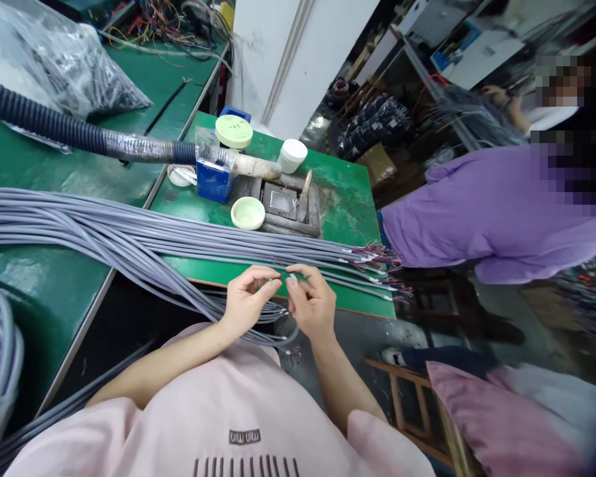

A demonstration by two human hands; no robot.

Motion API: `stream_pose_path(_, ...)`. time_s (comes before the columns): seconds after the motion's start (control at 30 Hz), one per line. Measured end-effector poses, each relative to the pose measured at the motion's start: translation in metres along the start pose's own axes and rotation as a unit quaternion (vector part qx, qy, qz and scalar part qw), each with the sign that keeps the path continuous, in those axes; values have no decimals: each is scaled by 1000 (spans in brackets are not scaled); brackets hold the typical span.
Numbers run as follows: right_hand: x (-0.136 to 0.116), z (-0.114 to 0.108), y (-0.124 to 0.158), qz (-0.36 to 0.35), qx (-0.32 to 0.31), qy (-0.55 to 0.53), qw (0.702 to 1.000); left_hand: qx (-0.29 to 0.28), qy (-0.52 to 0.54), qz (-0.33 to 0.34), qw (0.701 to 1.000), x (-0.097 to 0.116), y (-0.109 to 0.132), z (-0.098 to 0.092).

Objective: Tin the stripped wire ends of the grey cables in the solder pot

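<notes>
From where I stand, the green-topped counter (347, 185) is the biggest thing here, and the long bundle of smooth grey cables (218, 238) runs across it from the left to its right-hand edge. Beyond that edge stands a person in a loose purple shirt (451, 205). A black ribbed hose (54, 129), partly wrapped in shiny tape, reaches over the counter towards a square, grimy metal basin (281, 201) with a silvery surface inside. In front of the bundle, the worker's left hand (248, 295) and right hand (312, 301) meet fingertip to fingertip. At the bundle's right end sprays a cluster of fine multicoloured wire ends (377, 255). Near the basin sit a bright blue box (213, 180), a round tub with a pale green lid (234, 131), a white plastic tub (293, 154) and a shallow pale green dish (248, 213). Smallest is a little pale piece (293, 277), apparently pinched between the right thumb and fingers; the left fingers are curled close beside it, but I can't tell whether they grip a strand. Many cables already have their cores bared, so I'd judge that part well along; this piece looks unfinished, and how many remain I can't say.
</notes>
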State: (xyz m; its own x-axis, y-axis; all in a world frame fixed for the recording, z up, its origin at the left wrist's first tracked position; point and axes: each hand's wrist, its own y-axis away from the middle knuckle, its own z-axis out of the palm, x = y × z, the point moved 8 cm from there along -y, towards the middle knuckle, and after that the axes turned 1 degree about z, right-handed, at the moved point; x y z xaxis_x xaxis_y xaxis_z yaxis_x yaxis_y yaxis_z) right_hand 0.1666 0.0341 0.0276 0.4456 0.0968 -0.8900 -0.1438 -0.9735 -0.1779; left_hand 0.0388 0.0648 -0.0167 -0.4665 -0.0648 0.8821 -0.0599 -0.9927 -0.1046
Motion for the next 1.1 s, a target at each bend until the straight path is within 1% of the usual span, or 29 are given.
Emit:
stream_pose_path(0.13,-8,7,-28,-19,-41,58,997,30,37,-36,998,-7,-10,-6)
stream_pose_path(0.33,-17,29,-83,-35,-129,116,984,41,83,-81,992,-16,-30,-14)
stream_pose_path(0.47,-15,47,-114,-35,-178,130,975,36,124,-108,986,-20,-42,-14)
stream_pose_path(0.6,-4,63,-138,-19,-212,155,965,36,151,-147,977,-25,-49,-13)
stream_pose_path(0.8,7,76,-154,-19,-239,237,941,47,185,-192,963,-30,-53,-13)
stream_pose_path(1.0,15,81,-160,-18,-254,272,928,41,209,-202,956,-29,-55,-12)
stream_pose_path(1.1,16,80,-160,-16,-256,268,929,45,212,-208,954,-29,-55,-13)
